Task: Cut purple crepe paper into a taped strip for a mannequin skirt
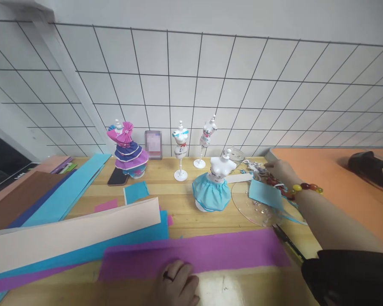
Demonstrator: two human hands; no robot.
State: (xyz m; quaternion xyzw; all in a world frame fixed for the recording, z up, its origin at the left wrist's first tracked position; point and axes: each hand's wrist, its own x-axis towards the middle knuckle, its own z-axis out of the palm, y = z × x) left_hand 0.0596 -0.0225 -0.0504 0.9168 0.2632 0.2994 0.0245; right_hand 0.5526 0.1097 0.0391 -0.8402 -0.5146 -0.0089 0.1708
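A long purple crepe-like strip (210, 254) lies flat across the front of the table. At its near edge rests my left hand (180, 282), ring on one finger, its fingers curled together; whether they grip the strip is hidden. My right hand (282, 170) reaches to a pile of ribbons and trimmings (258, 168) at the back right, fingers bent down and closed, with what they pinch too small to make out. Beside that arm are a light-blue piece (266, 194) and a clear round plate (242, 208) with small clear bits. Black-handled scissors (289, 242) lie near the strip's right end.
Mid-table stands a mini mannequin (221, 168) in a turquoise skirt (211, 191). Two slimmer mannequins, one (180, 148) nearer, stand behind; a ruffled dress (130, 155) is on another at left. Coloured strips (73, 233) cover the left side, by a phone (117, 177).
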